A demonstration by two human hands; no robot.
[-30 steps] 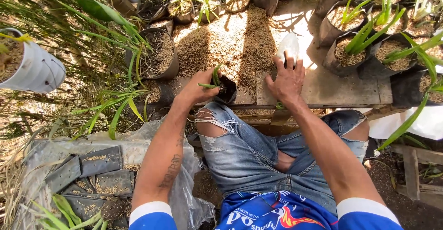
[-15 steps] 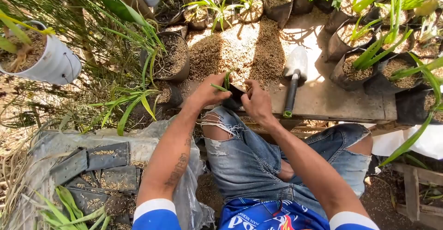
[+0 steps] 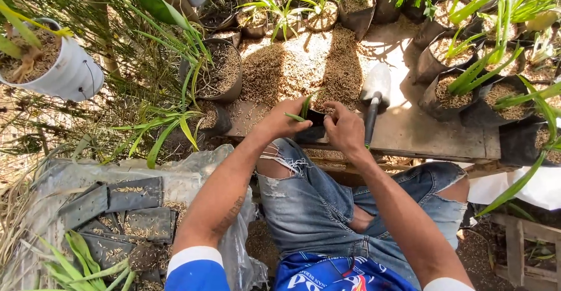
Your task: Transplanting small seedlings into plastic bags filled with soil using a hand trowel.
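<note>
- Left hand (image 3: 284,121): fingers closed around a green seedling (image 3: 301,111) and the near-left rim of the small black grow bag (image 3: 312,125), which sits on the wooden board (image 3: 432,130) just past the knee.
- Right hand (image 3: 346,128): fingers curled at the bag's 3 o'clock rim, pinching it.
- Risk: the soft bag may collapse or tip if either grip loosens, spilling its fill.
- Risk: a tight pinch could crease the seedling's slender leaves.
- Risk: the trowel (image 3: 374,95) lies at 2 o'clock, just beside the right hand; a wrist sweep could knock it off the board.
- Husk pile (image 3: 304,63) at 12 o'clock is loose.
</note>
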